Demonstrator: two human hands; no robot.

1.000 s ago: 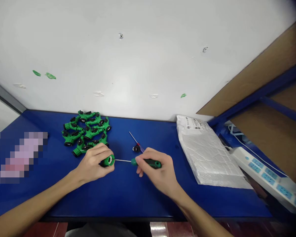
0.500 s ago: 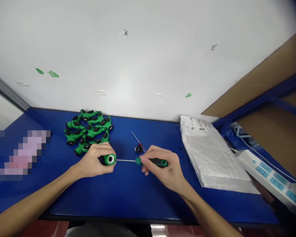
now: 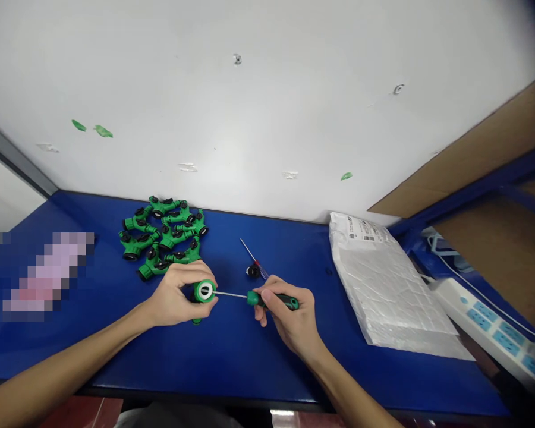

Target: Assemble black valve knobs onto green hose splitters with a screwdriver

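Note:
My left hand (image 3: 177,295) is shut around a green plastic hose fitting (image 3: 204,291), whose round end with a white ring faces right. My right hand (image 3: 285,315) grips a screwdriver (image 3: 271,300) with a green and black handle. Its thin steel shaft reaches left to the white ring, and its tip touches or enters the opening. Close above my left hand lies a heap of several green splitters with black knobs (image 3: 160,238). A thin red-handled screwdriver (image 3: 255,259) and a small black knob (image 3: 252,271) lie just above my right hand.
Everything lies on a blue work table (image 3: 258,362) against a white wall. A pixelated pink object (image 3: 49,273) is at the left. A white padded bag (image 3: 390,285) lies at the right, and beyond it a white power strip (image 3: 485,321) and cardboard on a blue frame (image 3: 472,160).
The fitting has turned so its white ring faces me more, and the shaft tip now meets its centre. My hands have drawn slightly closer, and the whole view has drifted as my head moved.

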